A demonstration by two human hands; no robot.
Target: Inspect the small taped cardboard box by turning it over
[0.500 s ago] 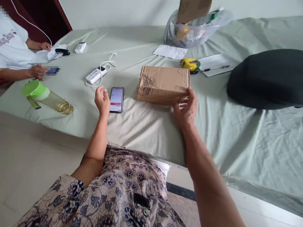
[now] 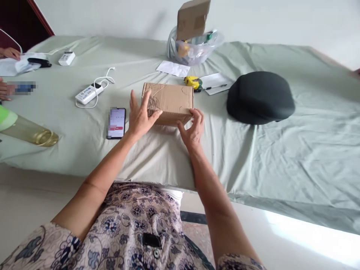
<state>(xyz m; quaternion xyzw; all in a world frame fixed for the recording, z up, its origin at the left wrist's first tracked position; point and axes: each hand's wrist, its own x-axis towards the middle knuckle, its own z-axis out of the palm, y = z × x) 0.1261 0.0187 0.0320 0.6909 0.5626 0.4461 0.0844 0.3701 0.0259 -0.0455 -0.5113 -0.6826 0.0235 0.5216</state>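
Observation:
A brown cardboard box (image 2: 173, 98) with dark scribbled marks on its left side rests on the cloth-covered table in front of me. My left hand (image 2: 140, 119) is at the box's left end, fingers and thumb spread; its thumb reaches over the front edge, and contact is hard to make out. At the front right corner, my right hand (image 2: 194, 130) has its fingertips on the edge and its thumb against the front face. Left of my left hand lies a phone (image 2: 119, 123) with its screen lit.
Behind the box are a yellow tape measure (image 2: 192, 82), white papers (image 2: 173, 68), a pen (image 2: 216, 87) and a clear basket (image 2: 194, 52). A black cap (image 2: 260, 97) is on the right. Leftward lie a power strip (image 2: 88, 93) and a bottle (image 2: 30, 129). Another person's hands show at far left.
My left hand has moved right, from beside the phone to the box's left end. My right hand stays at the box's right corner. The camera view has turned right.

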